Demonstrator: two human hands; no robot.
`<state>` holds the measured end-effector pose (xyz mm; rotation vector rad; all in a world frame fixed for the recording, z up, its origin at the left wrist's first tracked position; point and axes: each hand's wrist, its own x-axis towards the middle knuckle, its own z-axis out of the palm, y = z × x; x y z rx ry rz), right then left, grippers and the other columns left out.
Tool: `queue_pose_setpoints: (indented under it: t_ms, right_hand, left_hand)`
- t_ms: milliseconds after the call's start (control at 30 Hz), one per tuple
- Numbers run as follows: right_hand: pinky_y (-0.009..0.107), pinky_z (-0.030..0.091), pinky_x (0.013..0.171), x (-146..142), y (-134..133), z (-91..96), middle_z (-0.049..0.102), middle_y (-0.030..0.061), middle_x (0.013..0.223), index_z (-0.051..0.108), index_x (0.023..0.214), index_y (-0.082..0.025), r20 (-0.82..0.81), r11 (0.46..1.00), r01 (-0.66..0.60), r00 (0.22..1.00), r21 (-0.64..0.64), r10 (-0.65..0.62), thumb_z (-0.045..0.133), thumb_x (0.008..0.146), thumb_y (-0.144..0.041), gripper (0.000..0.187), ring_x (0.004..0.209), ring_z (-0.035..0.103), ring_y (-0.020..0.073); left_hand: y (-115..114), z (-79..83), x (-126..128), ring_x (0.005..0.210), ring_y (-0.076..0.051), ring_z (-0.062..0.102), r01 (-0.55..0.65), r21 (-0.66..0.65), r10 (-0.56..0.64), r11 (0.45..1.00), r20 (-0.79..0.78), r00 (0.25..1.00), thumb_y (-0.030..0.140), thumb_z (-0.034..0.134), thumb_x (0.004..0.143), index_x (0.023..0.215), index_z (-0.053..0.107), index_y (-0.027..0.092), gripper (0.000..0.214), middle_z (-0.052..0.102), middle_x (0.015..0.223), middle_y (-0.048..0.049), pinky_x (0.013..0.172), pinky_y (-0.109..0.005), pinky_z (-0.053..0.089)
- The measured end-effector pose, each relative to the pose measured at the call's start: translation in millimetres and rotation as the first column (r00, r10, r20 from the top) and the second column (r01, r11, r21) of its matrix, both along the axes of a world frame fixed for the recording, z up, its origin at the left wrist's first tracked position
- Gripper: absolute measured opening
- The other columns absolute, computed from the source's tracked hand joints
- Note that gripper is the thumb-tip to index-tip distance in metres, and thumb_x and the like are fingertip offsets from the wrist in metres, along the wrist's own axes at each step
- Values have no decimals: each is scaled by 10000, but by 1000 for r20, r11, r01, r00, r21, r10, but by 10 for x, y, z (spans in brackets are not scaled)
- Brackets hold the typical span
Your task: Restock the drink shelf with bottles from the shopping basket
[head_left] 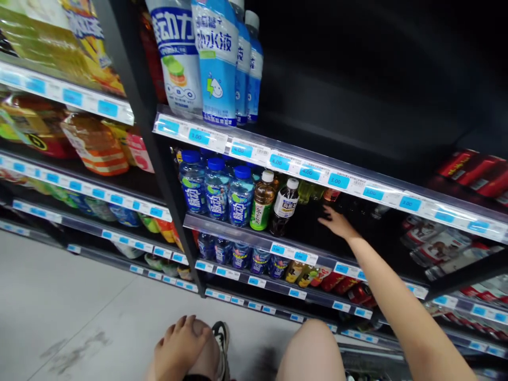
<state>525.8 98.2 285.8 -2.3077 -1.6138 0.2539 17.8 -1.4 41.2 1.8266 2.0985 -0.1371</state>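
Observation:
My right hand [337, 222] reaches into the middle shelf with its fingers stretched out and nothing in them. Just behind its fingertips stands a bottle with a reddish label [331, 195], partly in shadow. To the left of the hand are a dark drink bottle with a white cap and label [284, 206] and a tea bottle with a green label [262, 201]. Blue-capped drink bottles [216, 189] stand farther left in the same row. My left hand [182, 341] lies flat over my left knee, holding nothing.
A shelf edge with blue price tags [278, 161] runs above my right forearm. Blue-and-white bottles [217, 63] stand on the upper shelf. A dark upright post [138, 95] divides the shelving. Red packs [476, 172] and lying bottles [440, 241] are at the right.

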Motion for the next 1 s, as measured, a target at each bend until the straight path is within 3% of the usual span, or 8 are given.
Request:
queue_pose_setpoints:
  t_ms: [67, 133, 233, 367, 533, 800, 900, 1000]
  right_hand:
    - [481, 501, 1145, -608, -29, -47, 543, 122, 1564, 320, 1636, -288, -244, 940, -213, 929, 265, 279, 838, 804, -541, 1012, 1384, 590, 307]
    - [503, 496, 1151, -1157, -67, -89, 531, 140, 1568, 304, 1624, -262, -304, 890, -275, 868, 364, 392, 868, 744, -611, 1102, 1386, 582, 325]
    - [535, 528, 1097, -1682, -48, -121, 645, 162, 1420, 389, 1512, -210, -320, 885, -172, 888, 432, 329, 858, 741, -628, 995, 1299, 637, 356]
    - [525, 570, 1023, -1768, 94, -148, 737, 111, 1228, 522, 1240, -254, -314, 867, -50, 921, 496, 232, 888, 720, -518, 688, 1143, 708, 342]
    - [511, 604, 935, -1272, 78, -198, 763, 107, 1133, 547, 1127, -244, -323, 872, 10, 931, 489, 170, 908, 638, -496, 657, 1029, 744, 342]
    - [500, 588, 965, 305, -328, -222, 751, 150, 1194, 594, 1155, -200, -438, 838, 242, 899, 490, -4, 886, 560, -512, 731, 1091, 732, 350]
    - [471, 547, 1055, 769, -402, -140, 707, 170, 1305, 542, 1270, -169, -406, 826, 297, 909, 479, -91, 842, 627, -499, 782, 1209, 686, 330]
    - [466, 471, 1154, 1006, -394, -99, 607, 197, 1449, 397, 1444, -142, -372, 809, 385, 901, 444, -224, 756, 741, -445, 845, 1348, 601, 324]
  left_hand:
    - [-32, -5, 27, 1439, -374, 453, 16, 9, -16, 1000, -9, 1000, 459, 506, 880, 1452, 626, 161, 656, 524, 1569, -158, 1155, -533, 366]
    - [-66, 6, 65, 1450, -368, 442, 35, 2, -35, 999, -21, 999, 464, 481, 896, 1468, 612, 166, 658, 504, 1588, -152, 1157, -525, 358]
    - [-117, 35, 140, 1444, -356, 449, 66, 17, -65, 998, -34, 997, 450, 458, 909, 1474, 604, 157, 654, 498, 1591, -165, 1149, -511, 353]
    - [-163, 47, 227, 1420, -363, 469, 93, 56, -92, 994, -35, 995, 415, 471, 900, 1465, 614, 132, 647, 504, 1582, -183, 1137, -510, 352]
    - [-147, 10, 217, 1429, -386, 455, 91, 36, -91, 995, 7, 996, 411, 483, 889, 1461, 620, 121, 656, 509, 1579, -188, 1133, -525, 356]
    - [-45, -133, 177, 1423, -385, 458, 72, 44, -76, 996, 82, 994, 427, 507, 873, 1438, 631, 128, 651, 520, 1565, -189, 1127, -533, 358]
    - [-25, -149, 267, 1415, -390, 460, 87, 52, -91, 995, 65, 994, 418, 506, 879, 1437, 631, 119, 645, 521, 1560, -199, 1128, -542, 353]
    - [-20, -104, 368, 1418, -383, 457, 112, 33, -113, 993, 26, 993, 408, 499, 891, 1441, 625, 109, 639, 509, 1569, -206, 1130, -533, 350]
